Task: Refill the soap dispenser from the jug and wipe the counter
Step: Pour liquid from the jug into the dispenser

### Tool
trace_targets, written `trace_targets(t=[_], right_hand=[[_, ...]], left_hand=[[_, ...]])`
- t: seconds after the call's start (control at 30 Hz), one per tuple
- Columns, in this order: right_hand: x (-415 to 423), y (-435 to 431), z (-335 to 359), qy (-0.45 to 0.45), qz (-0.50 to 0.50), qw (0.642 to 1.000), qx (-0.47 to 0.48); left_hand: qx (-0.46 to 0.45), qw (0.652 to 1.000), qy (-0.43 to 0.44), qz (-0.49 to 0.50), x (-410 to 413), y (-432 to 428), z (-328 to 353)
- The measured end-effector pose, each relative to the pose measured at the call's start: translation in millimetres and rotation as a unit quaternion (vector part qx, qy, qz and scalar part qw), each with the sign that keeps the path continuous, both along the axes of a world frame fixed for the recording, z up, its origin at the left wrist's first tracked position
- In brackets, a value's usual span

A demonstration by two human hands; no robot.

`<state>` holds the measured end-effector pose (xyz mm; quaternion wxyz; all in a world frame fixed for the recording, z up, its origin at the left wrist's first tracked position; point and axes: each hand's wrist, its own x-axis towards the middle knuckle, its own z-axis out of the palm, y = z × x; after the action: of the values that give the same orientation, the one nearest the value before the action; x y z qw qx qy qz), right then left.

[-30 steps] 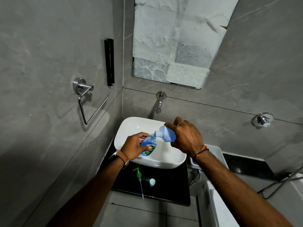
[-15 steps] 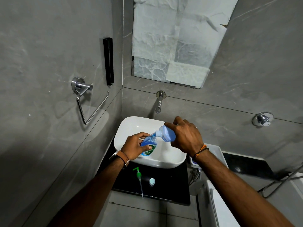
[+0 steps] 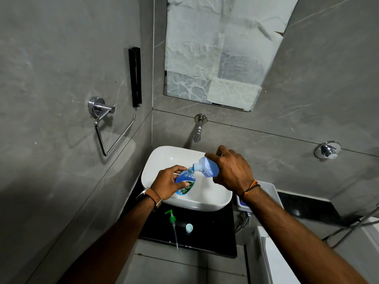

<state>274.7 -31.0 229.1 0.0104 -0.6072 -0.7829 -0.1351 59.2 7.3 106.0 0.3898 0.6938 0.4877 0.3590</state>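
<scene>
My left hand grips the clear soap dispenser bottle, mostly full of blue liquid, tilted over the white basin. My right hand holds the pale blue jug tipped down to the left, its white spout meeting the bottle's open neck. The green pump head with its long tube lies on the black counter in front of the basin, beside a small light blue cap.
A wall tap juts out above the basin. A chrome towel ring and a black bar hang on the left wall. A paper-covered mirror is behind. A white container and hoses sit to the right.
Both hands hold the same pouring pose; only the camera view has shifted slightly.
</scene>
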Motion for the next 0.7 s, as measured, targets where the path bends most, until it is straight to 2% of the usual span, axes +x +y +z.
trace_targets(t=[0.7], right_hand=[[-2.7, -5.5, 0.8, -0.012, 0.001, 1.000, 0.003]], left_hand=[[-0.016, 1.000, -0.013, 0.000, -1.8, -6.1, -3.2]])
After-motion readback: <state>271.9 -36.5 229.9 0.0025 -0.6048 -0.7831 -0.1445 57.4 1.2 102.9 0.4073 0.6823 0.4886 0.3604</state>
